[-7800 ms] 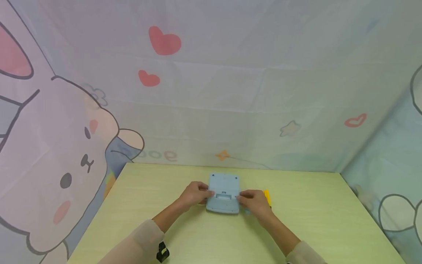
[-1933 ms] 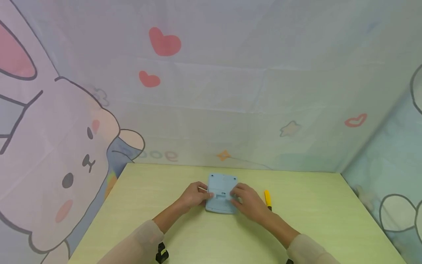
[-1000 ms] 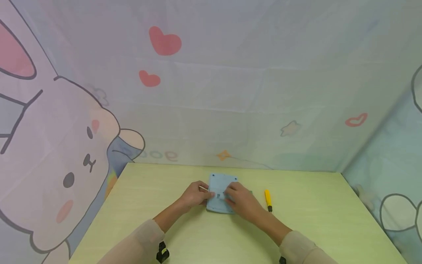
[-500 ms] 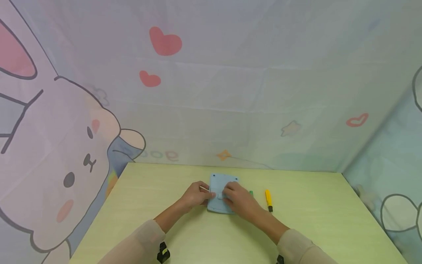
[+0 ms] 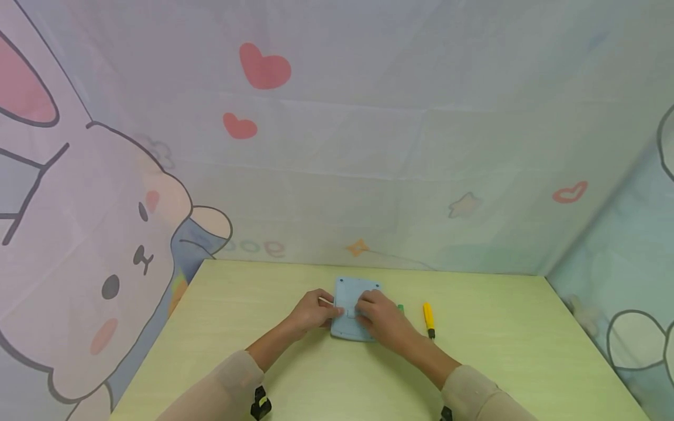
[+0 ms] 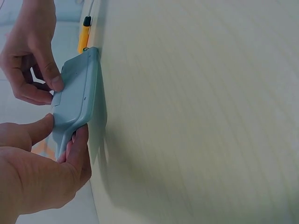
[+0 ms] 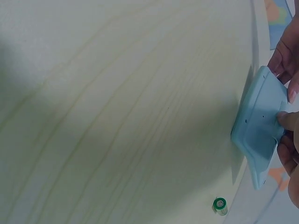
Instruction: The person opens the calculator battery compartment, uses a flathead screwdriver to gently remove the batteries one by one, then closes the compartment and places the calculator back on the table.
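A pale blue calculator (image 5: pixel 359 286) is held back side up and tilted above the table, its keys hidden underneath. My left hand (image 5: pixel 310 310) grips its left edge, thumb on the back and fingers beneath, as the left wrist view also shows on the calculator (image 6: pixel 77 88). Over the middle of the back, my right hand (image 5: pixel 387 318) pinches the small battery cover (image 5: pixel 351 314) with thumb and fingertips. That cover lies nearly flush in its opening, partly hidden by the fingers. In the right wrist view, the right thumb (image 7: pixel 286 119) rests on the calculator's back.
A green-ended battery (image 7: pixel 220 205) stands on the table right of the calculator, mostly behind the right hand in the head view. Farther right lies a yellow screwdriver (image 5: pixel 429 318) with a black collar. A printed cloth backdrop (image 5: pixel 337 175) rises behind the table (image 5: pixel 495 327).
Earlier the battery compartment was uncovered and both hands held the calculator's sides. The right hand has moved left onto the back, and the cover has settled into the opening. The left hand has stayed put.
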`<action>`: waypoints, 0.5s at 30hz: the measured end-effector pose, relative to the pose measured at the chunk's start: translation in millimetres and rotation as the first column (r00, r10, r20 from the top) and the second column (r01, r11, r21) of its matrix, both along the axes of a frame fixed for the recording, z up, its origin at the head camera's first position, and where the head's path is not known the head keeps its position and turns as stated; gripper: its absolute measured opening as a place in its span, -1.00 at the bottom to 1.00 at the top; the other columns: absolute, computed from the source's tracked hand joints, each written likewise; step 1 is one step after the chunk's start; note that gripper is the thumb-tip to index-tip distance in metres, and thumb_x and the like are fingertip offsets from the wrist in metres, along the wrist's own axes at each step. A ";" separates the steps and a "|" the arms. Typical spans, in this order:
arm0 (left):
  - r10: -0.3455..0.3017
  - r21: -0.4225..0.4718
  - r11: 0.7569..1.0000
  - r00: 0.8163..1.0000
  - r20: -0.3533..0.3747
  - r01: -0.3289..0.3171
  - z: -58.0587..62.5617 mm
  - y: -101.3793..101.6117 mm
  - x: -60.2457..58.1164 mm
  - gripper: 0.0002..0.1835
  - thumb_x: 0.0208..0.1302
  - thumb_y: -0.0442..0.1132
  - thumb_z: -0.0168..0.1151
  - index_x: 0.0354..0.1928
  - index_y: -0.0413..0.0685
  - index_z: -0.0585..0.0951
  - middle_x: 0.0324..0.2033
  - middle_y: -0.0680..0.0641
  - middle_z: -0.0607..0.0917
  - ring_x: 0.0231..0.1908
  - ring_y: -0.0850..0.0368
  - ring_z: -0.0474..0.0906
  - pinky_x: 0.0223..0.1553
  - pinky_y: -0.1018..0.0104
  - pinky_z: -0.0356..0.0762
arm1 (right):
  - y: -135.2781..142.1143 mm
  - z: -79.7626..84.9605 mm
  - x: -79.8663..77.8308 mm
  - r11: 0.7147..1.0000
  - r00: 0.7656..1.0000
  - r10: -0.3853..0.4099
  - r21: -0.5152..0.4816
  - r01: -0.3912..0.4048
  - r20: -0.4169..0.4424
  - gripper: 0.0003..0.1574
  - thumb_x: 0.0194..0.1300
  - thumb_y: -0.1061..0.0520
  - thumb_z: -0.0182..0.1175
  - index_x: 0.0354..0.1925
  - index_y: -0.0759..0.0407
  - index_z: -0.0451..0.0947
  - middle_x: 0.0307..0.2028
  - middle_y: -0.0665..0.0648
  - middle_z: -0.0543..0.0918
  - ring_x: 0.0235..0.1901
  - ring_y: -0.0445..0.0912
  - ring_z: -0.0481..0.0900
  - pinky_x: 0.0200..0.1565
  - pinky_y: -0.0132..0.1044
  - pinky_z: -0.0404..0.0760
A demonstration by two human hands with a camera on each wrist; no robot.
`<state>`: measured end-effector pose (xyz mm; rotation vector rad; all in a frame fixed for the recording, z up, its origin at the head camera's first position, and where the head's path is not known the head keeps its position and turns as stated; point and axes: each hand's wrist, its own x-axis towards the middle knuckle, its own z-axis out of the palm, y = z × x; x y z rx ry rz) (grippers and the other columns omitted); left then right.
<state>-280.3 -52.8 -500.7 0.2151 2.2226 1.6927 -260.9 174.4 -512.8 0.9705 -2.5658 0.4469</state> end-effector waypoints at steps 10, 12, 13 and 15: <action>0.002 0.014 1.000 1.000 0.010 -0.002 -0.2 -0.2 0.0 -0.51 0.40 -0.30 0.43 0.19 -0.45 0.46 -0.03 -0.31 0.66 -0.17 -0.06 0.75 -0.05 0.02 0.74 | -1.0 -1.1 2.0 0.999 1.000 -0.022 -0.024 0.022 -0.002 -0.84 0.30 0.25 0.51 -0.14 0.18 0.78 -0.12 0.04 0.68 -0.08 -0.06 0.58 0.04 -0.18 0.67; 0.002 0.016 1.000 1.000 0.014 -0.002 -0.4 -0.2 -0.1 -0.51 0.41 -0.30 0.43 0.20 -0.45 0.46 -0.03 -0.31 0.66 -0.16 -0.06 0.75 -0.05 0.02 0.74 | -0.9 -1.9 2.3 0.999 1.000 -0.023 -0.034 0.023 -0.002 -0.85 0.31 0.25 0.51 -0.14 0.18 0.79 -0.12 0.04 0.68 -0.08 -0.06 0.58 0.03 -0.19 0.67; 0.001 0.016 1.000 1.000 0.016 -0.001 -0.4 -0.3 -0.1 -0.51 0.41 -0.30 0.43 0.20 -0.44 0.46 -0.03 -0.31 0.66 -0.17 -0.07 0.75 -0.05 0.01 0.74 | -0.7 -2.5 2.3 0.999 1.000 -0.023 -0.036 0.023 -0.004 -0.85 0.31 0.25 0.51 -0.14 0.18 0.79 -0.12 0.04 0.68 -0.08 -0.06 0.58 0.03 -0.19 0.67; -0.001 0.016 1.000 1.000 0.019 0.000 -0.4 -0.5 -0.3 -0.51 0.40 -0.30 0.43 0.20 -0.44 0.46 -0.03 -0.31 0.66 -0.17 -0.07 0.75 -0.04 0.01 0.74 | -0.2 -3.5 2.5 0.999 1.000 -0.018 -0.044 0.017 -0.008 -0.86 0.32 0.25 0.50 -0.14 0.18 0.79 -0.12 0.04 0.68 -0.08 -0.06 0.58 0.02 -0.19 0.67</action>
